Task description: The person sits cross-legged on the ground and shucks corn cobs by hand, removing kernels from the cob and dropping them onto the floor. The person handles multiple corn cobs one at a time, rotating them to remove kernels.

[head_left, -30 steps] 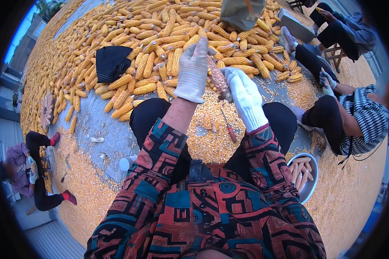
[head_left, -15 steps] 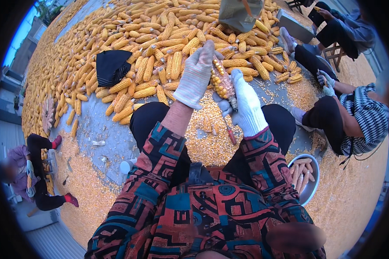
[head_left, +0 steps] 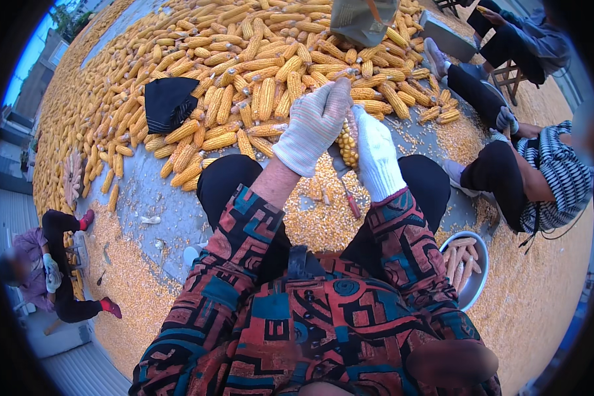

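Both my hands wear light knit gloves and meet around one partly shelled corn cob [head_left: 348,146], held over my lap. My left hand [head_left: 314,125] is closed at its upper end. Wrapped along its right side is my right hand [head_left: 378,153], also closed. Yellow kernels cover the cob's lower part, while its bare pinkish core shows higher up; the gloves hide the rest. Loose kernels [head_left: 323,221] lie heaped between my knees. A red-handled tool [head_left: 352,203] with a thin metal shaft rests on that heap.
Unshelled cobs [head_left: 264,99] form a broad pile ahead, with a black cloth [head_left: 168,104] and a greenish bag [head_left: 362,20] on it. At my right stands a metal basin [head_left: 480,277] of bare cobs. Co-workers sit on the left [head_left: 36,264] and right [head_left: 554,178].
My hands have drawn closer together around the cob, covering more of it. The left hand has shifted a little right and down. The co-worker on the right has moved their hands.
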### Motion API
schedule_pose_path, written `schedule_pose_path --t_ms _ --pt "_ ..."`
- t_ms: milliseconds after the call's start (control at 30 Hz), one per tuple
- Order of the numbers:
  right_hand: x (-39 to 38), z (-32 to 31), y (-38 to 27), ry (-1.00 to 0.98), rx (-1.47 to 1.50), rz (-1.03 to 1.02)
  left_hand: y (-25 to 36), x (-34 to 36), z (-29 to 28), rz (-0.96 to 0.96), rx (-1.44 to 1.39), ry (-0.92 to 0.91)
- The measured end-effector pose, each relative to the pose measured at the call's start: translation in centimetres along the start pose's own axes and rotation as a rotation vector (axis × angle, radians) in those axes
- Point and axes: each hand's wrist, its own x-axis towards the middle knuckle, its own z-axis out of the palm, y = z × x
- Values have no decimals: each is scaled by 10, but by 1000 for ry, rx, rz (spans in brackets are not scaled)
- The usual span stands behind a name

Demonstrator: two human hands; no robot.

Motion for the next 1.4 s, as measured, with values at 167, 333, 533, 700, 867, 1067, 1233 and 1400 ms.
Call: schedule_pose_path --t_ms 167,333,533,700,867,1067,1233,1400 --pt "3 -2 -1 -17 -1 59 -9 8 -4 -9 -18 105" --pt "-2 -3 -2 -23 -264 27 -14 21 -17 -139 11 211" --pt "-6 0 -10 -89 40 241 -10 21 -13 -176 -489 232" --pt "-5 -2 -14 11 70 198 12 9 -15 -258 -301 88" --pt "-3 -4 -11 58 25 176 28 5 -17 -270 -167 -76" --pt "-7 -6 -16 59 33 198 29 4 -22 -270 -212 -159" --pt "-2 -6 -13 60 87 145 29 5 -22 -234 -276 -206" --pt "-7 -1 -17 139 -11 100 35 3 -24 -236 -226 -220"
